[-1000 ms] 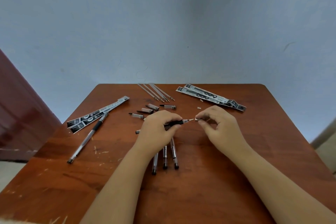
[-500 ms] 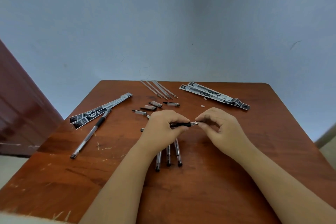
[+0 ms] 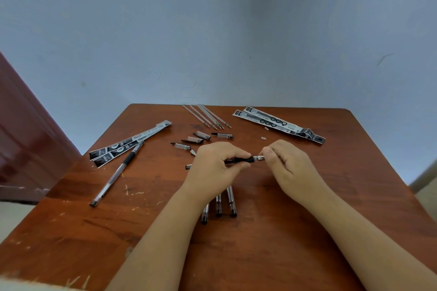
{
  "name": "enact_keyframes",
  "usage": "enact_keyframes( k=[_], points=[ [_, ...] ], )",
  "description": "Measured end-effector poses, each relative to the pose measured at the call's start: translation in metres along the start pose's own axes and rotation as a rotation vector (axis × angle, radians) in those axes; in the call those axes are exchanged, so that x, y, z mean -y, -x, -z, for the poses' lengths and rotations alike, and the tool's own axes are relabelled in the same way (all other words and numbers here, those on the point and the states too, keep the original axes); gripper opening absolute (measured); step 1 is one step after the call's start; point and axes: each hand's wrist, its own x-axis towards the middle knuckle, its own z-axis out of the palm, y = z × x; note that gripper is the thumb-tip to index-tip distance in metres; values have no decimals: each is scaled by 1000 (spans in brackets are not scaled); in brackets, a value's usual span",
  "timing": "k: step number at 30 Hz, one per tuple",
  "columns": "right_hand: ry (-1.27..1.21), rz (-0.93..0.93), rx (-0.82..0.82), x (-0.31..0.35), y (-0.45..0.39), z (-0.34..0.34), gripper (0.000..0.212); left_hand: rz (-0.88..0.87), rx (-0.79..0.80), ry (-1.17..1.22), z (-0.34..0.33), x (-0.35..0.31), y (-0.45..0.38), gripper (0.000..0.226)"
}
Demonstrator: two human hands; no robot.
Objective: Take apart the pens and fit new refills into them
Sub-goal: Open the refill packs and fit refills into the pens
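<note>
We hold the pen level above the middle of the tabletop, with its metal tip pointing to our right. Our left hand grips the black grip section with curled fingers and thumb. Our right hand pinches the tip piece between thumb and forefinger; whether the tip is seated on the barrel or loose we cannot tell. Under our left wrist, three pens lie side by side on the tabletop, their ends pointing toward us. Just beyond our left hand lie four caps, scattered close together, and two small parts show at the hand's far edge, too small to identify. Farther back, near the far edge, several refills lie fanned, tips toward us. To the right of them lie two refill packs, overlapping, with two small white bits on the tabletop just beside them. On the left side lie two more packs, overlapping, and a whole pen lies on a slant just beside them, its grip end touching the packs. The tabletop is brown wood with pale scratches. Behind it stands a blue-grey wall, and a dark red panel shows at far left.
</note>
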Motion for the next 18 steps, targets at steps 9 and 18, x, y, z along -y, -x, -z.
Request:
enact_keyframes(
  k=[9,18],
  points=[
    [-58,64,-47,0,2,3,31,-31,-4,-2,1,1,0,19],
    [-97,89,-75,-1,2,4,33,-37,-39,12,0,2,-1,20]
  ],
)
